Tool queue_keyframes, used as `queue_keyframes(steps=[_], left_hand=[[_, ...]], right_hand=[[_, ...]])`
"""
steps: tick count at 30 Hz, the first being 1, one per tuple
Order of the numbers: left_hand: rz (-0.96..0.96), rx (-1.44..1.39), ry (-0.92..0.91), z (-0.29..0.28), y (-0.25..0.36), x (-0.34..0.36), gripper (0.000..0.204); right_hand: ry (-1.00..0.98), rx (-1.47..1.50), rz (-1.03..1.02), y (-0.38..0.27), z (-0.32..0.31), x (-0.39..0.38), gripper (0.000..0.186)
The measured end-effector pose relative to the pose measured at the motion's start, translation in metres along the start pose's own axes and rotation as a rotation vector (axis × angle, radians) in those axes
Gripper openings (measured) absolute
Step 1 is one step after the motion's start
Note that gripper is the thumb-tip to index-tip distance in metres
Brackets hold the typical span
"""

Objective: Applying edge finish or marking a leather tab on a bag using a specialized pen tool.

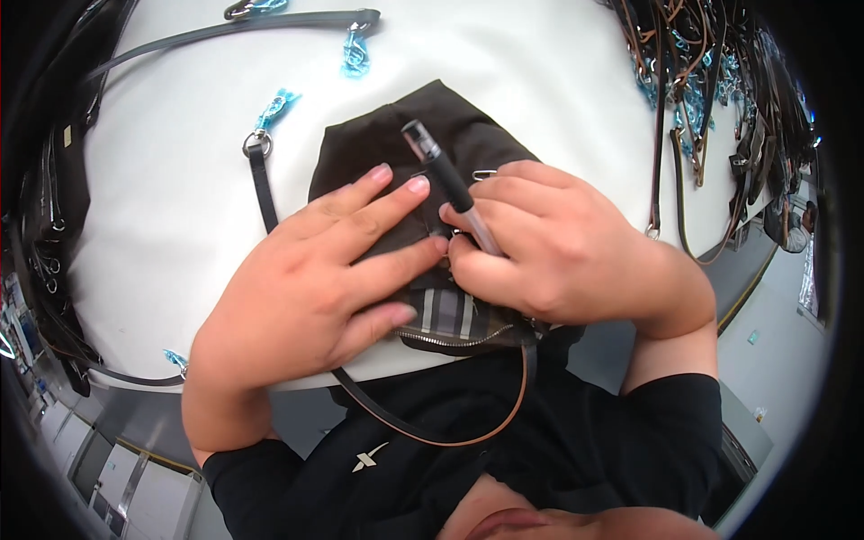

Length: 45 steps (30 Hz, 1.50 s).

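A dark brown bag (378, 144) lies on the white table in front of me. My left hand (310, 261) rests palm down on it with the fingers spread. In my right hand (562, 243) is a pen (447, 180) with a black grip, its clear end pointing up and to the left. The pen's lower end is hidden by my fingers, which are against the bag. A small metal loop (484, 174) shows beside the right knuckles. Nearest me are the bag's grey plaid fabric (445, 310), a zipper (459, 342) and a dark strap (432, 439) hanging over the table edge.
On the white table (180, 198) lie a long dark strap (234, 29) and a metal ring (256, 144) wrapped in blue plastic film. Many straps with blue-wrapped hardware (688, 99) are heaped at the far right. More dark bags (54, 180) line the left edge.
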<state>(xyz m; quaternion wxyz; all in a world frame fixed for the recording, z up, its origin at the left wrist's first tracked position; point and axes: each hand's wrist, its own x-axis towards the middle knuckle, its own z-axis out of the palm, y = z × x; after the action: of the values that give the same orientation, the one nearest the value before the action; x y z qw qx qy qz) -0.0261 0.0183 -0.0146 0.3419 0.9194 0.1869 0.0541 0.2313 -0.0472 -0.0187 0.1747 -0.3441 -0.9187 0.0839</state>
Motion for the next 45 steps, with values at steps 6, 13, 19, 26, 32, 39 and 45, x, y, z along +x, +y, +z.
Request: queue_keyframes(steps=[6, 13, 19, 26, 32, 39, 45], left_hand=[[-0.089, 0.053, -0.005, 0.001, 0.007, 0.006, 0.055], [-0.162, 0.148, -0.039, -0.003, 0.01, 0.002, 0.055], [-0.161, 0.179, -0.058, -0.001, 0.011, 0.006, 0.054], [-0.21, 0.224, -0.12, 0.0, 0.013, 0.004, 0.055], [-0.183, 0.236, -0.13, 0.0, 0.015, 0.009, 0.056], [-0.222, 0.222, -0.141, -0.001, 0.017, 0.007, 0.058], [-0.233, 0.236, -0.133, -0.002, 0.016, 0.007, 0.058]], right_hand=[[0.197, 0.609, 0.237, 0.015, -0.019, 0.003, 0.061], [0.115, 0.624, 0.552, -0.021, -0.041, 0.008, 0.043], [0.25, 0.596, 0.585, -0.021, -0.021, 0.002, 0.025], [0.146, 0.516, 0.5, -0.017, -0.024, -0.001, 0.022], [0.238, 0.417, 0.551, -0.025, -0.022, -0.004, 0.021], [0.191, 0.468, 0.47, -0.014, -0.019, -0.007, 0.021], [0.204, 0.439, 0.446, -0.013, -0.018, -0.005, 0.021]])
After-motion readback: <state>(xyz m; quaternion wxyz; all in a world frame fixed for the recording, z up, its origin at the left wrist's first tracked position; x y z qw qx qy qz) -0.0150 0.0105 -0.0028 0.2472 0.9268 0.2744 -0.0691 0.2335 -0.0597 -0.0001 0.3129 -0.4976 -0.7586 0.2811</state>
